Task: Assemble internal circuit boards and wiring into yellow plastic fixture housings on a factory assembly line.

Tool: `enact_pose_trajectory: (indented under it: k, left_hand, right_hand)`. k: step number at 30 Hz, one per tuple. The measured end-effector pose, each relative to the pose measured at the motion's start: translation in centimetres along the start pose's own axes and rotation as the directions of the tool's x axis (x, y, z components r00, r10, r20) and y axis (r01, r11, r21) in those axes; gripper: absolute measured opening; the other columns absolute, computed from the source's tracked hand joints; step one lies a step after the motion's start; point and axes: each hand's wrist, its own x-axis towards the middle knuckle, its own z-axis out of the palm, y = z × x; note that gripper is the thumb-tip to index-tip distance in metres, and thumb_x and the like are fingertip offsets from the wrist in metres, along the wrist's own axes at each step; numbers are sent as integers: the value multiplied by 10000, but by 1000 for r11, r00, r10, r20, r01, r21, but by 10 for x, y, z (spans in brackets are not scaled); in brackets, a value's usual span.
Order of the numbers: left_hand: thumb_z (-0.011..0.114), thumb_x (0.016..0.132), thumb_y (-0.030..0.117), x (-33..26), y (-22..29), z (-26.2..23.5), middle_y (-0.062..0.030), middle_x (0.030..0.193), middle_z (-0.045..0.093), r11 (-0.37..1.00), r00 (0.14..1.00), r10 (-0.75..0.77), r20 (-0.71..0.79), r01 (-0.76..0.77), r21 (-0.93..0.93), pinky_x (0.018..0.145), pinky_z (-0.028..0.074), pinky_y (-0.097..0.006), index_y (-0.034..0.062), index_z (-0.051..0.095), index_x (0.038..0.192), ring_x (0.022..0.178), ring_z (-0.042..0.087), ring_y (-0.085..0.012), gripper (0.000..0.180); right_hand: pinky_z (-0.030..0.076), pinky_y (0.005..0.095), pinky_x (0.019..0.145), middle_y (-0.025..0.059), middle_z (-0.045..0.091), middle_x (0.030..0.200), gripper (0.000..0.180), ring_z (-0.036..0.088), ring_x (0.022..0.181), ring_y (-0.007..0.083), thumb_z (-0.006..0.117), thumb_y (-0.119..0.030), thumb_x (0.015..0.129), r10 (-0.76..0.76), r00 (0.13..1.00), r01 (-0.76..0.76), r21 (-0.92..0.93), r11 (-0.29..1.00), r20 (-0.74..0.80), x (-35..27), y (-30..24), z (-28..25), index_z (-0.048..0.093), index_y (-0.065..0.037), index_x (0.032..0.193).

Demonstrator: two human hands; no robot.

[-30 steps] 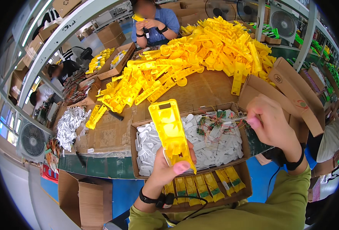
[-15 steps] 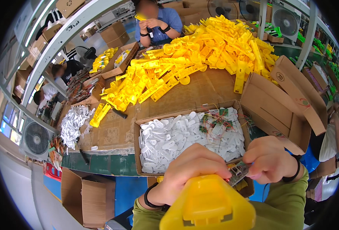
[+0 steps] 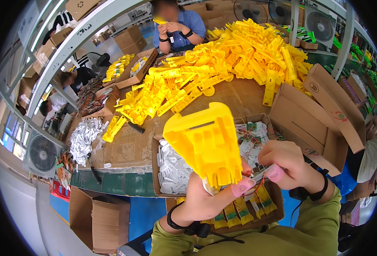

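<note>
A yellow housing (image 3: 203,141) is being clamped at its lower end by the left hand (image 3: 203,200), its long axis rising from that grip over a cardboard box (image 3: 156,166) of white parts. Just right of that end, a small wired circuit board (image 3: 262,171) is being pinched by the right hand (image 3: 288,164); whether the left thumb is being touched cannot be told. Glossy plastic is being shown, dark-slotted near the broad top, ribbed below.

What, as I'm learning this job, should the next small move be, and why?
Probably ease the small, rectangular, greyish circuit board a little closer to the hollow yellow plastic shell: the right hand holds the board outside the shell, near its lower end, while the left hand grips the shell.
</note>
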Motion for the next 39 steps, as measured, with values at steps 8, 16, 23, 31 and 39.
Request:
enact_pose_trajectory:
  k: [8,16,23,31,39]
  left_hand:
    - [672,692,101,6,-14,1,-80,785,527,975,981,192,-37,-186,121,652,410,-274,34,516,837,729,504,-170,223]
    - [686,690,129,15,-22,-11,-79,808,505,752,880,456,132,-460,472,644,401,-278,46,510,838,728,483,-168,244]
    - [478,759,455,15,-26,-17,-56,984,511,993,986,20,165,-2,-114,772,404,-289,11,466,1070,884,498,-145,542]
    - [81,756,716,11,-21,9,-87,941,541,962,974,-225,-29,217,-167,758,410,-301,18,500,1035,848,522,-176,861]
    - [101,802,661,13,-25,12,-100,963,547,956,979,-199,-29,188,-227,777,427,-325,16,495,1053,874,537,-191,797]
  right_hand:
    - [330,309,399,84,442,561,167,445,448,238,554,-136,759,-6,996,10,47,999,-86,-5,-1,6,499,-14,659]
    - [294,287,388,81,397,533,198,394,418,230,545,-135,776,168,976,-153,109,982,-141,-8,-5,9,469,-9,643]
    - [291,268,397,71,401,523,209,388,417,187,532,-145,801,340,940,-331,237,913,4,-7,-12,2,466,-19,647]
    - [333,256,403,57,470,525,177,439,422,150,508,-157,844,401,915,-394,298,869,42,-4,-24,19,532,-21,733]
    - [339,246,429,45,482,549,217,438,460,93,469,-196,873,421,906,-410,322,853,39,-5,-25,16,529,-10,778]
